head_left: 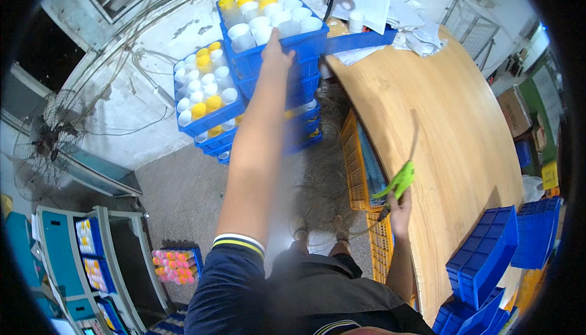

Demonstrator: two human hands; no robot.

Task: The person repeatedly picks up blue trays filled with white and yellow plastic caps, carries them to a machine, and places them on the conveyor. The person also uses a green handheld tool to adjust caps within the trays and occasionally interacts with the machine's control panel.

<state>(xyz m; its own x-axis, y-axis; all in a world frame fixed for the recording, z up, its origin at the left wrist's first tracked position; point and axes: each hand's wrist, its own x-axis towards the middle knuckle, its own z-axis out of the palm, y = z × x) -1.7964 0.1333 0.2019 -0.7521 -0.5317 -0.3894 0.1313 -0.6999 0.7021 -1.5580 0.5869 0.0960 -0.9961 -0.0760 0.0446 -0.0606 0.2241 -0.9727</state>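
Note:
My left hand (278,52) is stretched forward to the near rim of the top blue crate (305,47). Its visible fingers are apart, and whether they press on the crate cannot be made out. White and yellow cup-like cylinders (261,34) stand upright in rows inside that crate. My right hand (401,210) is closed around a bright green air blow gun (403,179) with a long thin nozzle pointing forward, over the near-left edge of the wooden table (455,152). A thin hose trails from the gun's lower end toward the floor.
Another stack of blue crates (210,118) with similar cylinders stands left. Papers (390,14) lie at the table's far end. Blue bins (482,255) sit at its right. Yellow crates (354,164) stand under the table edge, beside hose loops. A fan (49,143) is far left.

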